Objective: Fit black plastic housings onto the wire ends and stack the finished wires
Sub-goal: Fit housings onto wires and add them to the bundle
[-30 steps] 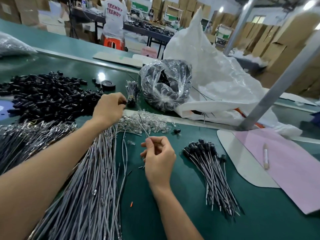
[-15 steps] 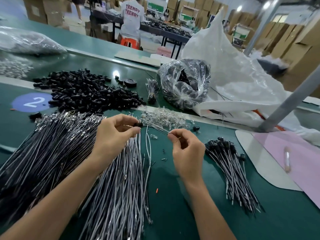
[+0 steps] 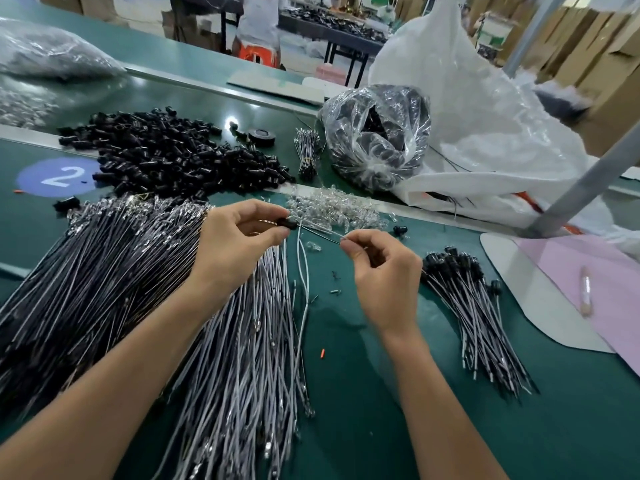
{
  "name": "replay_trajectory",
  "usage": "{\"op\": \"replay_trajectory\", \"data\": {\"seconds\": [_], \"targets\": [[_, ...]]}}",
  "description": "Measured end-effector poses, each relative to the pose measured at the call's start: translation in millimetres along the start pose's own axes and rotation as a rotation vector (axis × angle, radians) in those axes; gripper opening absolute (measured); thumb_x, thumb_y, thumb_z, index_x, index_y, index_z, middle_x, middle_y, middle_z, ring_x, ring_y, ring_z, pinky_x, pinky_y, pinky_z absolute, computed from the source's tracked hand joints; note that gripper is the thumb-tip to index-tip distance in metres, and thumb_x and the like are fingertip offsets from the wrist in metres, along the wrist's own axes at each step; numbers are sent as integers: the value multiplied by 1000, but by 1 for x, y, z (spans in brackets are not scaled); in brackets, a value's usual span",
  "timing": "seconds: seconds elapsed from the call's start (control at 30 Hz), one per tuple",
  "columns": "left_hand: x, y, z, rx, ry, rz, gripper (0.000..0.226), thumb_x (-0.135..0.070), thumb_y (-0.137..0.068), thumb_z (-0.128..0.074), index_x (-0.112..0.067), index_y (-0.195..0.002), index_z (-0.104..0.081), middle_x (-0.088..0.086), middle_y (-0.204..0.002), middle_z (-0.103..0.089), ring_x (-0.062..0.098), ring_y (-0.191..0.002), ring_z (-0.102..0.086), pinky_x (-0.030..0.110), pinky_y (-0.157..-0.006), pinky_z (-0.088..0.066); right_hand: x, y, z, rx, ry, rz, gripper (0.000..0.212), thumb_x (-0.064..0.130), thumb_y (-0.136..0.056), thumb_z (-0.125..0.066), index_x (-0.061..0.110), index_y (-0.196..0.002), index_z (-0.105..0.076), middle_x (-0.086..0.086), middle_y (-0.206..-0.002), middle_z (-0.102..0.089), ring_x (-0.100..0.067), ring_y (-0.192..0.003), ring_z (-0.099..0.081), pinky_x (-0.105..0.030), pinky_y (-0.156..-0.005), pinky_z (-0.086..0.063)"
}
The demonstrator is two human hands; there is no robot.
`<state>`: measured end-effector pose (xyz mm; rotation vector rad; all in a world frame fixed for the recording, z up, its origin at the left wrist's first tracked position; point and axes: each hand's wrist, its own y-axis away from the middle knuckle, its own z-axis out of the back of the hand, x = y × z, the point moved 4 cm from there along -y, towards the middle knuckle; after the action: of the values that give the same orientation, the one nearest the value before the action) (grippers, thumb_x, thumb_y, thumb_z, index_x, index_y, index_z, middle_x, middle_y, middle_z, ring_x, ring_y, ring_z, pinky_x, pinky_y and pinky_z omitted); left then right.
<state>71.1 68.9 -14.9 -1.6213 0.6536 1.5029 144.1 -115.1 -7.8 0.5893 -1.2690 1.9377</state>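
Broadly: green bench, seen from the worker's head. A big white sack slumps at far right.

Largest heap is the unfitted wires, fanned across the near left, a great many. Beyond it at far left lies a loose pile of black housings, also large. At near right is the finished stack, a small bundle with its capped ends pointing far.

Judgement: early in the batch. The finished bundle is a small fraction of what waits on the left.

Left hand pinches one housing between thumb and fingertips, at mid-bench. Right hand, fingers curled, pinches a thin wire whose far end points at that housing. Cannot tell if the tip is inside. The step looks like fitting; stacking this wire is not yet done.

Writing: a white "2" on a blue disc, far left. Nothing else legible.
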Motion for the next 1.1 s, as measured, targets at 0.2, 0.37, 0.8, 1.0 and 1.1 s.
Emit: {"op": "replay_trajectory", "data": {"seconds": [0.2,0.37,0.8,1.0,1.1], "targets": [[1,0,-1,15,5,-8,30,1,-77,-77,-26,-89,-73,-6,-81,-76,13,-77,-74,18,-75,-57,-1,0,-2,16,-38,-41,5,6,-85,-73,11,-84,-74,11,-73,-65,1,-62,-55,-12,-64,-41],[6,-3,3,-42,89,22,26,1,-79,-76,-21,-92,-74,1,-83,-76,15,-76,-73,23,-77,-57,-4,-4,2,4,-127,-95,7,5,-85,-73,11,-83,-74,12,-71,-66,1,-62,-56,-14,-64,-45],[9,-4,1,-2,59,-7,25,-2,-78,-77,-23,-90,-75,3,-84,-77,21,-76,-74,35,-79,-60,-3,-3,0,40,-132,-118,12,6,-85,-74,16,-81,-73,10,-68,-66,-25,-64,-59,-32,-61,-50],[9,-4,2,-17,89,5,25,0,-78,-77,-22,-90,-75,3,-84,-77,21,-76,-74,30,-77,-60,-2,-3,1,68,-160,-135,20,6,-85,-74,24,-78,-70,1,-68,-68,-29,-64,-58,-37,-61,-50],[7,-3,1,-12,78,6,27,3,-78,-76,-21,-90,-74,1,-82,-77,18,-75,-74,24,-74,-59,-2,-3,0,78,-158,-136,16,7,-85,-74,22,-79,-71,-1,-69,-69,-28,-63,-57,-37,-61,-49]]}}
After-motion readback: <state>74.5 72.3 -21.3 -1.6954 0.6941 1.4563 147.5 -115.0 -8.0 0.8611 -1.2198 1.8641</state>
